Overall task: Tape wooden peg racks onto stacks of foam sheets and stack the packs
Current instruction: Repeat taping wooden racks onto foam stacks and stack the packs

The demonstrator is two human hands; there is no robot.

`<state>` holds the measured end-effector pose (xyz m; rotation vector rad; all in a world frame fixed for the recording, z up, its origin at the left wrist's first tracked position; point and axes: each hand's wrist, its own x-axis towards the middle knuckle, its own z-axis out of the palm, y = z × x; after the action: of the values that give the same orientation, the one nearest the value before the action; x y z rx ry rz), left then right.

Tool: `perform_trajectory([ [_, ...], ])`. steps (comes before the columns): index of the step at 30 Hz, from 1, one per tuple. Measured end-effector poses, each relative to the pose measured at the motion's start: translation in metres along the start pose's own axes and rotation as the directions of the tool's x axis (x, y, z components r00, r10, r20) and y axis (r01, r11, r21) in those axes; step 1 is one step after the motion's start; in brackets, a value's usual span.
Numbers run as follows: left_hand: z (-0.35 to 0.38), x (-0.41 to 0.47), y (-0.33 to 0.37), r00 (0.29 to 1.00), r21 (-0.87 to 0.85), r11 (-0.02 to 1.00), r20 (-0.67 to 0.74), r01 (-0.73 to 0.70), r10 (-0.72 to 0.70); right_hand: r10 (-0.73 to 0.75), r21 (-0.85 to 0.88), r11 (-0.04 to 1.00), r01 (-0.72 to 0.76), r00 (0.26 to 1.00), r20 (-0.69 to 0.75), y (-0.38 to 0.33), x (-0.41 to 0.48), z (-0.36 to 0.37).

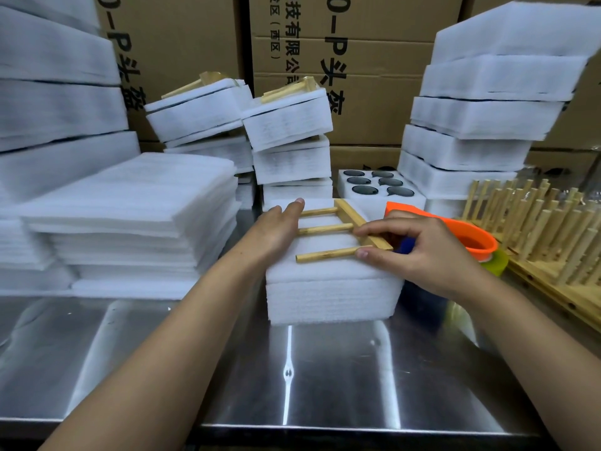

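1. Polished steel table point(130, 353) carries a blocky white foam stack point(331, 294) at its middle. A wide strip of shiny metal lies between the stack and the near edge.
2. On top lies a wooden peg rack point(328, 227), flat, with three round pegs pointing left from a square bar.
3. The left hand point(276, 229), fingers straight, rests against the peg tips. The right hand point(422, 252) pinches the bar between thumb and forefinger.
4. An orange tape dispenser point(471, 236) sits just right of the stack, loose foam sheets point(130, 216) crowd the left, and finished packs point(289, 125) stand behind.
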<state>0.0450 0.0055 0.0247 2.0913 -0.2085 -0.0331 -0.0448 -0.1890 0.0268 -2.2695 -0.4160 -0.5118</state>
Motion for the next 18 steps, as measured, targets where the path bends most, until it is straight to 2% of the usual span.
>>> perform_trajectory([
  [5, 0.0006, 0.0037, -0.0022, 1.000, 0.001, 1.000, -0.012, 0.015, -0.015, -0.010, -0.002, 1.000, 0.010, 0.997, -0.077, 0.0025, 0.0020, 0.0049],
  [15, 0.0024, 0.0105, -0.0090, 1.000, 0.036, 0.999, -0.016, -0.008, 0.009, -0.081, -0.064, 0.995, 0.076, 0.994, -0.078, 0.0022, 0.0010, 0.0049],
  [18, 0.0026, 0.0097, -0.0091, 1.000, 0.027, 1.000, -0.012, -0.011, 0.011, -0.101, -0.055, 0.994, 0.093, 0.980, -0.171, 0.0015, 0.0005, -0.0007],
])
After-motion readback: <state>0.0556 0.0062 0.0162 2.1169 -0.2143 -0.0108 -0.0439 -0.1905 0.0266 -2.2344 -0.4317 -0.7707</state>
